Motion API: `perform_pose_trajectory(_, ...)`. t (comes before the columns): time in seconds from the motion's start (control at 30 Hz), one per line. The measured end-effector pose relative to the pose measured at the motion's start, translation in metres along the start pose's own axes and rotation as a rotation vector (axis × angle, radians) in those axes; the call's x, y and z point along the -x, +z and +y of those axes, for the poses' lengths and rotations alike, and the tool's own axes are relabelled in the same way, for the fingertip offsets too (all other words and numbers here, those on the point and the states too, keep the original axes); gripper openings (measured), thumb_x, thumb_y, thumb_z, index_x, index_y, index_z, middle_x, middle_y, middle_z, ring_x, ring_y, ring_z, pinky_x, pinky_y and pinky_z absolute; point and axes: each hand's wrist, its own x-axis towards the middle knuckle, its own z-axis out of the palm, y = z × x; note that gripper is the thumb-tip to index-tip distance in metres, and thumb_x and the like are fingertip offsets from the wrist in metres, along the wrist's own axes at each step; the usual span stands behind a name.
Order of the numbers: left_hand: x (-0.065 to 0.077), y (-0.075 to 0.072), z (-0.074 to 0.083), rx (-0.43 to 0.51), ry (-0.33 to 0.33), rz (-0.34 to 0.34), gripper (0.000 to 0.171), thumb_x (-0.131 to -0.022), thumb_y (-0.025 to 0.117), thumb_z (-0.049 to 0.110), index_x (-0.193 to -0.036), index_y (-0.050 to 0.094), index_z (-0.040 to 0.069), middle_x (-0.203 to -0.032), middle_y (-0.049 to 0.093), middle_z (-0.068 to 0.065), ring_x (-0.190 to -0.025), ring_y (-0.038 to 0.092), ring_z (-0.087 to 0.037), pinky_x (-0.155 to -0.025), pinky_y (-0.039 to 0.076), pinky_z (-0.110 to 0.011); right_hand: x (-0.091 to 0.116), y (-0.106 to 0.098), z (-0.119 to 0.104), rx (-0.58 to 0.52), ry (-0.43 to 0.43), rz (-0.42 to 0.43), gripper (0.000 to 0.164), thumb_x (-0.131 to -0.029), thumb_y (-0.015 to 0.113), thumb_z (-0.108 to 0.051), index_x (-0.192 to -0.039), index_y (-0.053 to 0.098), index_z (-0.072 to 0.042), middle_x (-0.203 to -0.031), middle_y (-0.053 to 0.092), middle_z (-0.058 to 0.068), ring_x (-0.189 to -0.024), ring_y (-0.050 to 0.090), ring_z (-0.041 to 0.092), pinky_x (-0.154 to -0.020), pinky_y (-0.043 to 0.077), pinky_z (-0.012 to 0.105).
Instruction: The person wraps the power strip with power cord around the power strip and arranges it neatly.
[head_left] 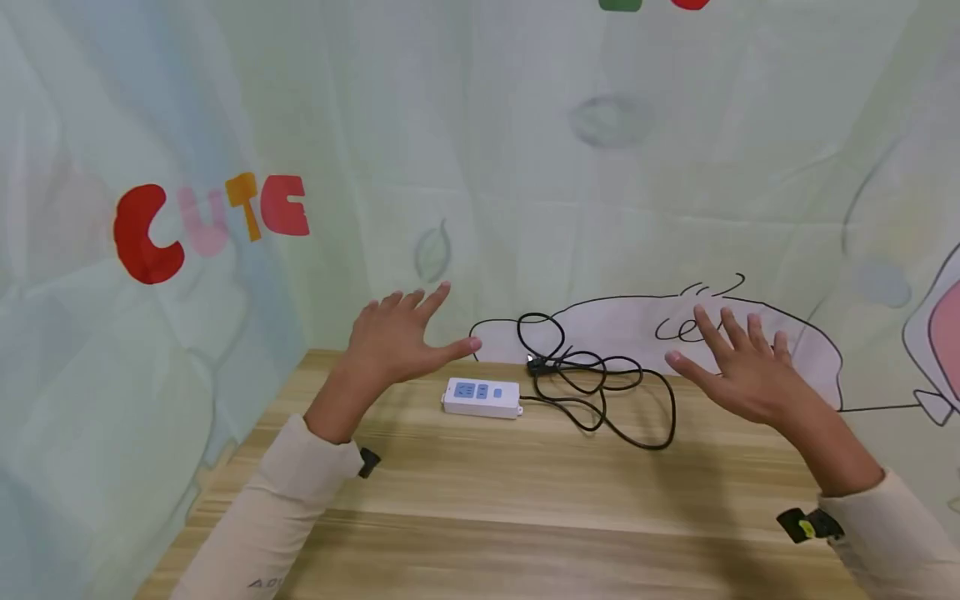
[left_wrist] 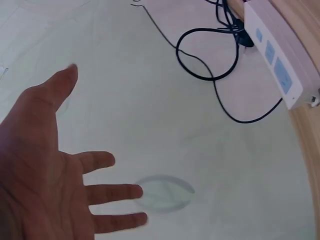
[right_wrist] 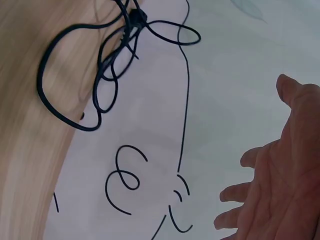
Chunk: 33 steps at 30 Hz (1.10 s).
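Note:
A white power strip (head_left: 482, 398) with blue socket faces lies near the back of the wooden table. Its black cord (head_left: 600, 400) spreads to the right in loose loops, with the black plug (head_left: 538, 365) at the left of the coil. My left hand (head_left: 393, 337) is raised to the left of the strip, fingers spread and holding nothing. On the other side, my right hand (head_left: 746, 371) is held up to the right of the cord, its fingers also apart and the palm bare in the right wrist view. Neither hand touches the strip or cord.
A pale printed curtain (head_left: 487, 208) with cartoon drawings and coloured letters hangs behind the table and along its left side. The wooden tabletop (head_left: 480, 500) reaches toward me, and dark camera straps (head_left: 810, 525) show at the sleeves.

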Motion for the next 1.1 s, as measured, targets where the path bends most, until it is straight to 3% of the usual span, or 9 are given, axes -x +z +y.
perform_pose_trajectory(0.13, -0.004, 0.008, 0.002, 0.001, 0.056, 0.061, 0.101, -0.100, 0.053, 0.084, -0.180, 0.032, 0.026, -0.177, 0.048, -0.017, -0.167, 0.039, -0.047, -0.135, 0.028, -0.071, -0.002, 0.007, -0.004, 0.012, -0.015, -0.011, 0.102, -0.112, 0.036, -0.076, -0.182, -0.004, -0.013, -0.184, -0.006, 0.037, -0.164, -0.011, 0.073, -0.126, -0.010, 0.089)
perform_pose_trajectory(0.3, -0.007, 0.014, 0.003, -0.001, 0.083, 0.094, 0.099, -0.100, 0.054, 0.082, -0.178, 0.038, 0.025, -0.173, 0.054, -0.018, -0.161, 0.049, -0.046, -0.129, 0.039, -0.070, -0.006, 0.014, -0.008, 0.023, -0.025, -0.011, 0.101, -0.113, 0.034, -0.076, -0.182, -0.001, -0.012, -0.185, -0.004, 0.035, -0.166, -0.009, 0.071, -0.128, -0.010, 0.087)
perform_pose_trajectory(0.63, -0.012, 0.036, 0.006, -0.012, 0.122, 0.050, 0.096, -0.100, 0.054, 0.082, -0.175, 0.044, 0.022, -0.168, 0.060, -0.016, -0.145, 0.064, -0.048, -0.118, 0.049, -0.069, -0.011, 0.031, -0.020, -0.011, -0.048, 0.000, 0.099, -0.112, 0.037, -0.076, -0.183, 0.011, -0.012, -0.185, 0.006, 0.035, -0.166, -0.007, 0.071, -0.129, -0.012, 0.085)
perform_pose_trajectory(0.83, -0.017, 0.053, 0.008, -0.038, 0.112, -0.004, 0.095, -0.100, 0.052, 0.083, -0.173, 0.048, 0.022, -0.169, 0.058, -0.016, -0.149, 0.061, -0.046, -0.120, 0.048, -0.070, -0.012, 0.043, -0.027, -0.018, -0.067, 0.008, 0.098, -0.111, 0.040, -0.076, -0.182, 0.018, -0.012, -0.185, 0.011, 0.035, -0.167, -0.003, 0.071, -0.129, -0.010, 0.085)
perform_pose_trajectory(1.1, -0.020, 0.066, 0.007, -0.050, 0.140, -0.021, 0.087, -0.102, 0.055, 0.077, -0.170, 0.053, 0.022, -0.167, 0.059, -0.016, -0.150, 0.058, -0.045, -0.116, 0.049, -0.071, -0.013, 0.056, -0.036, -0.014, -0.098, 0.019, 0.095, -0.112, 0.043, -0.074, -0.181, 0.025, -0.012, -0.185, 0.017, 0.033, -0.168, 0.003, 0.070, -0.131, -0.004, 0.085)
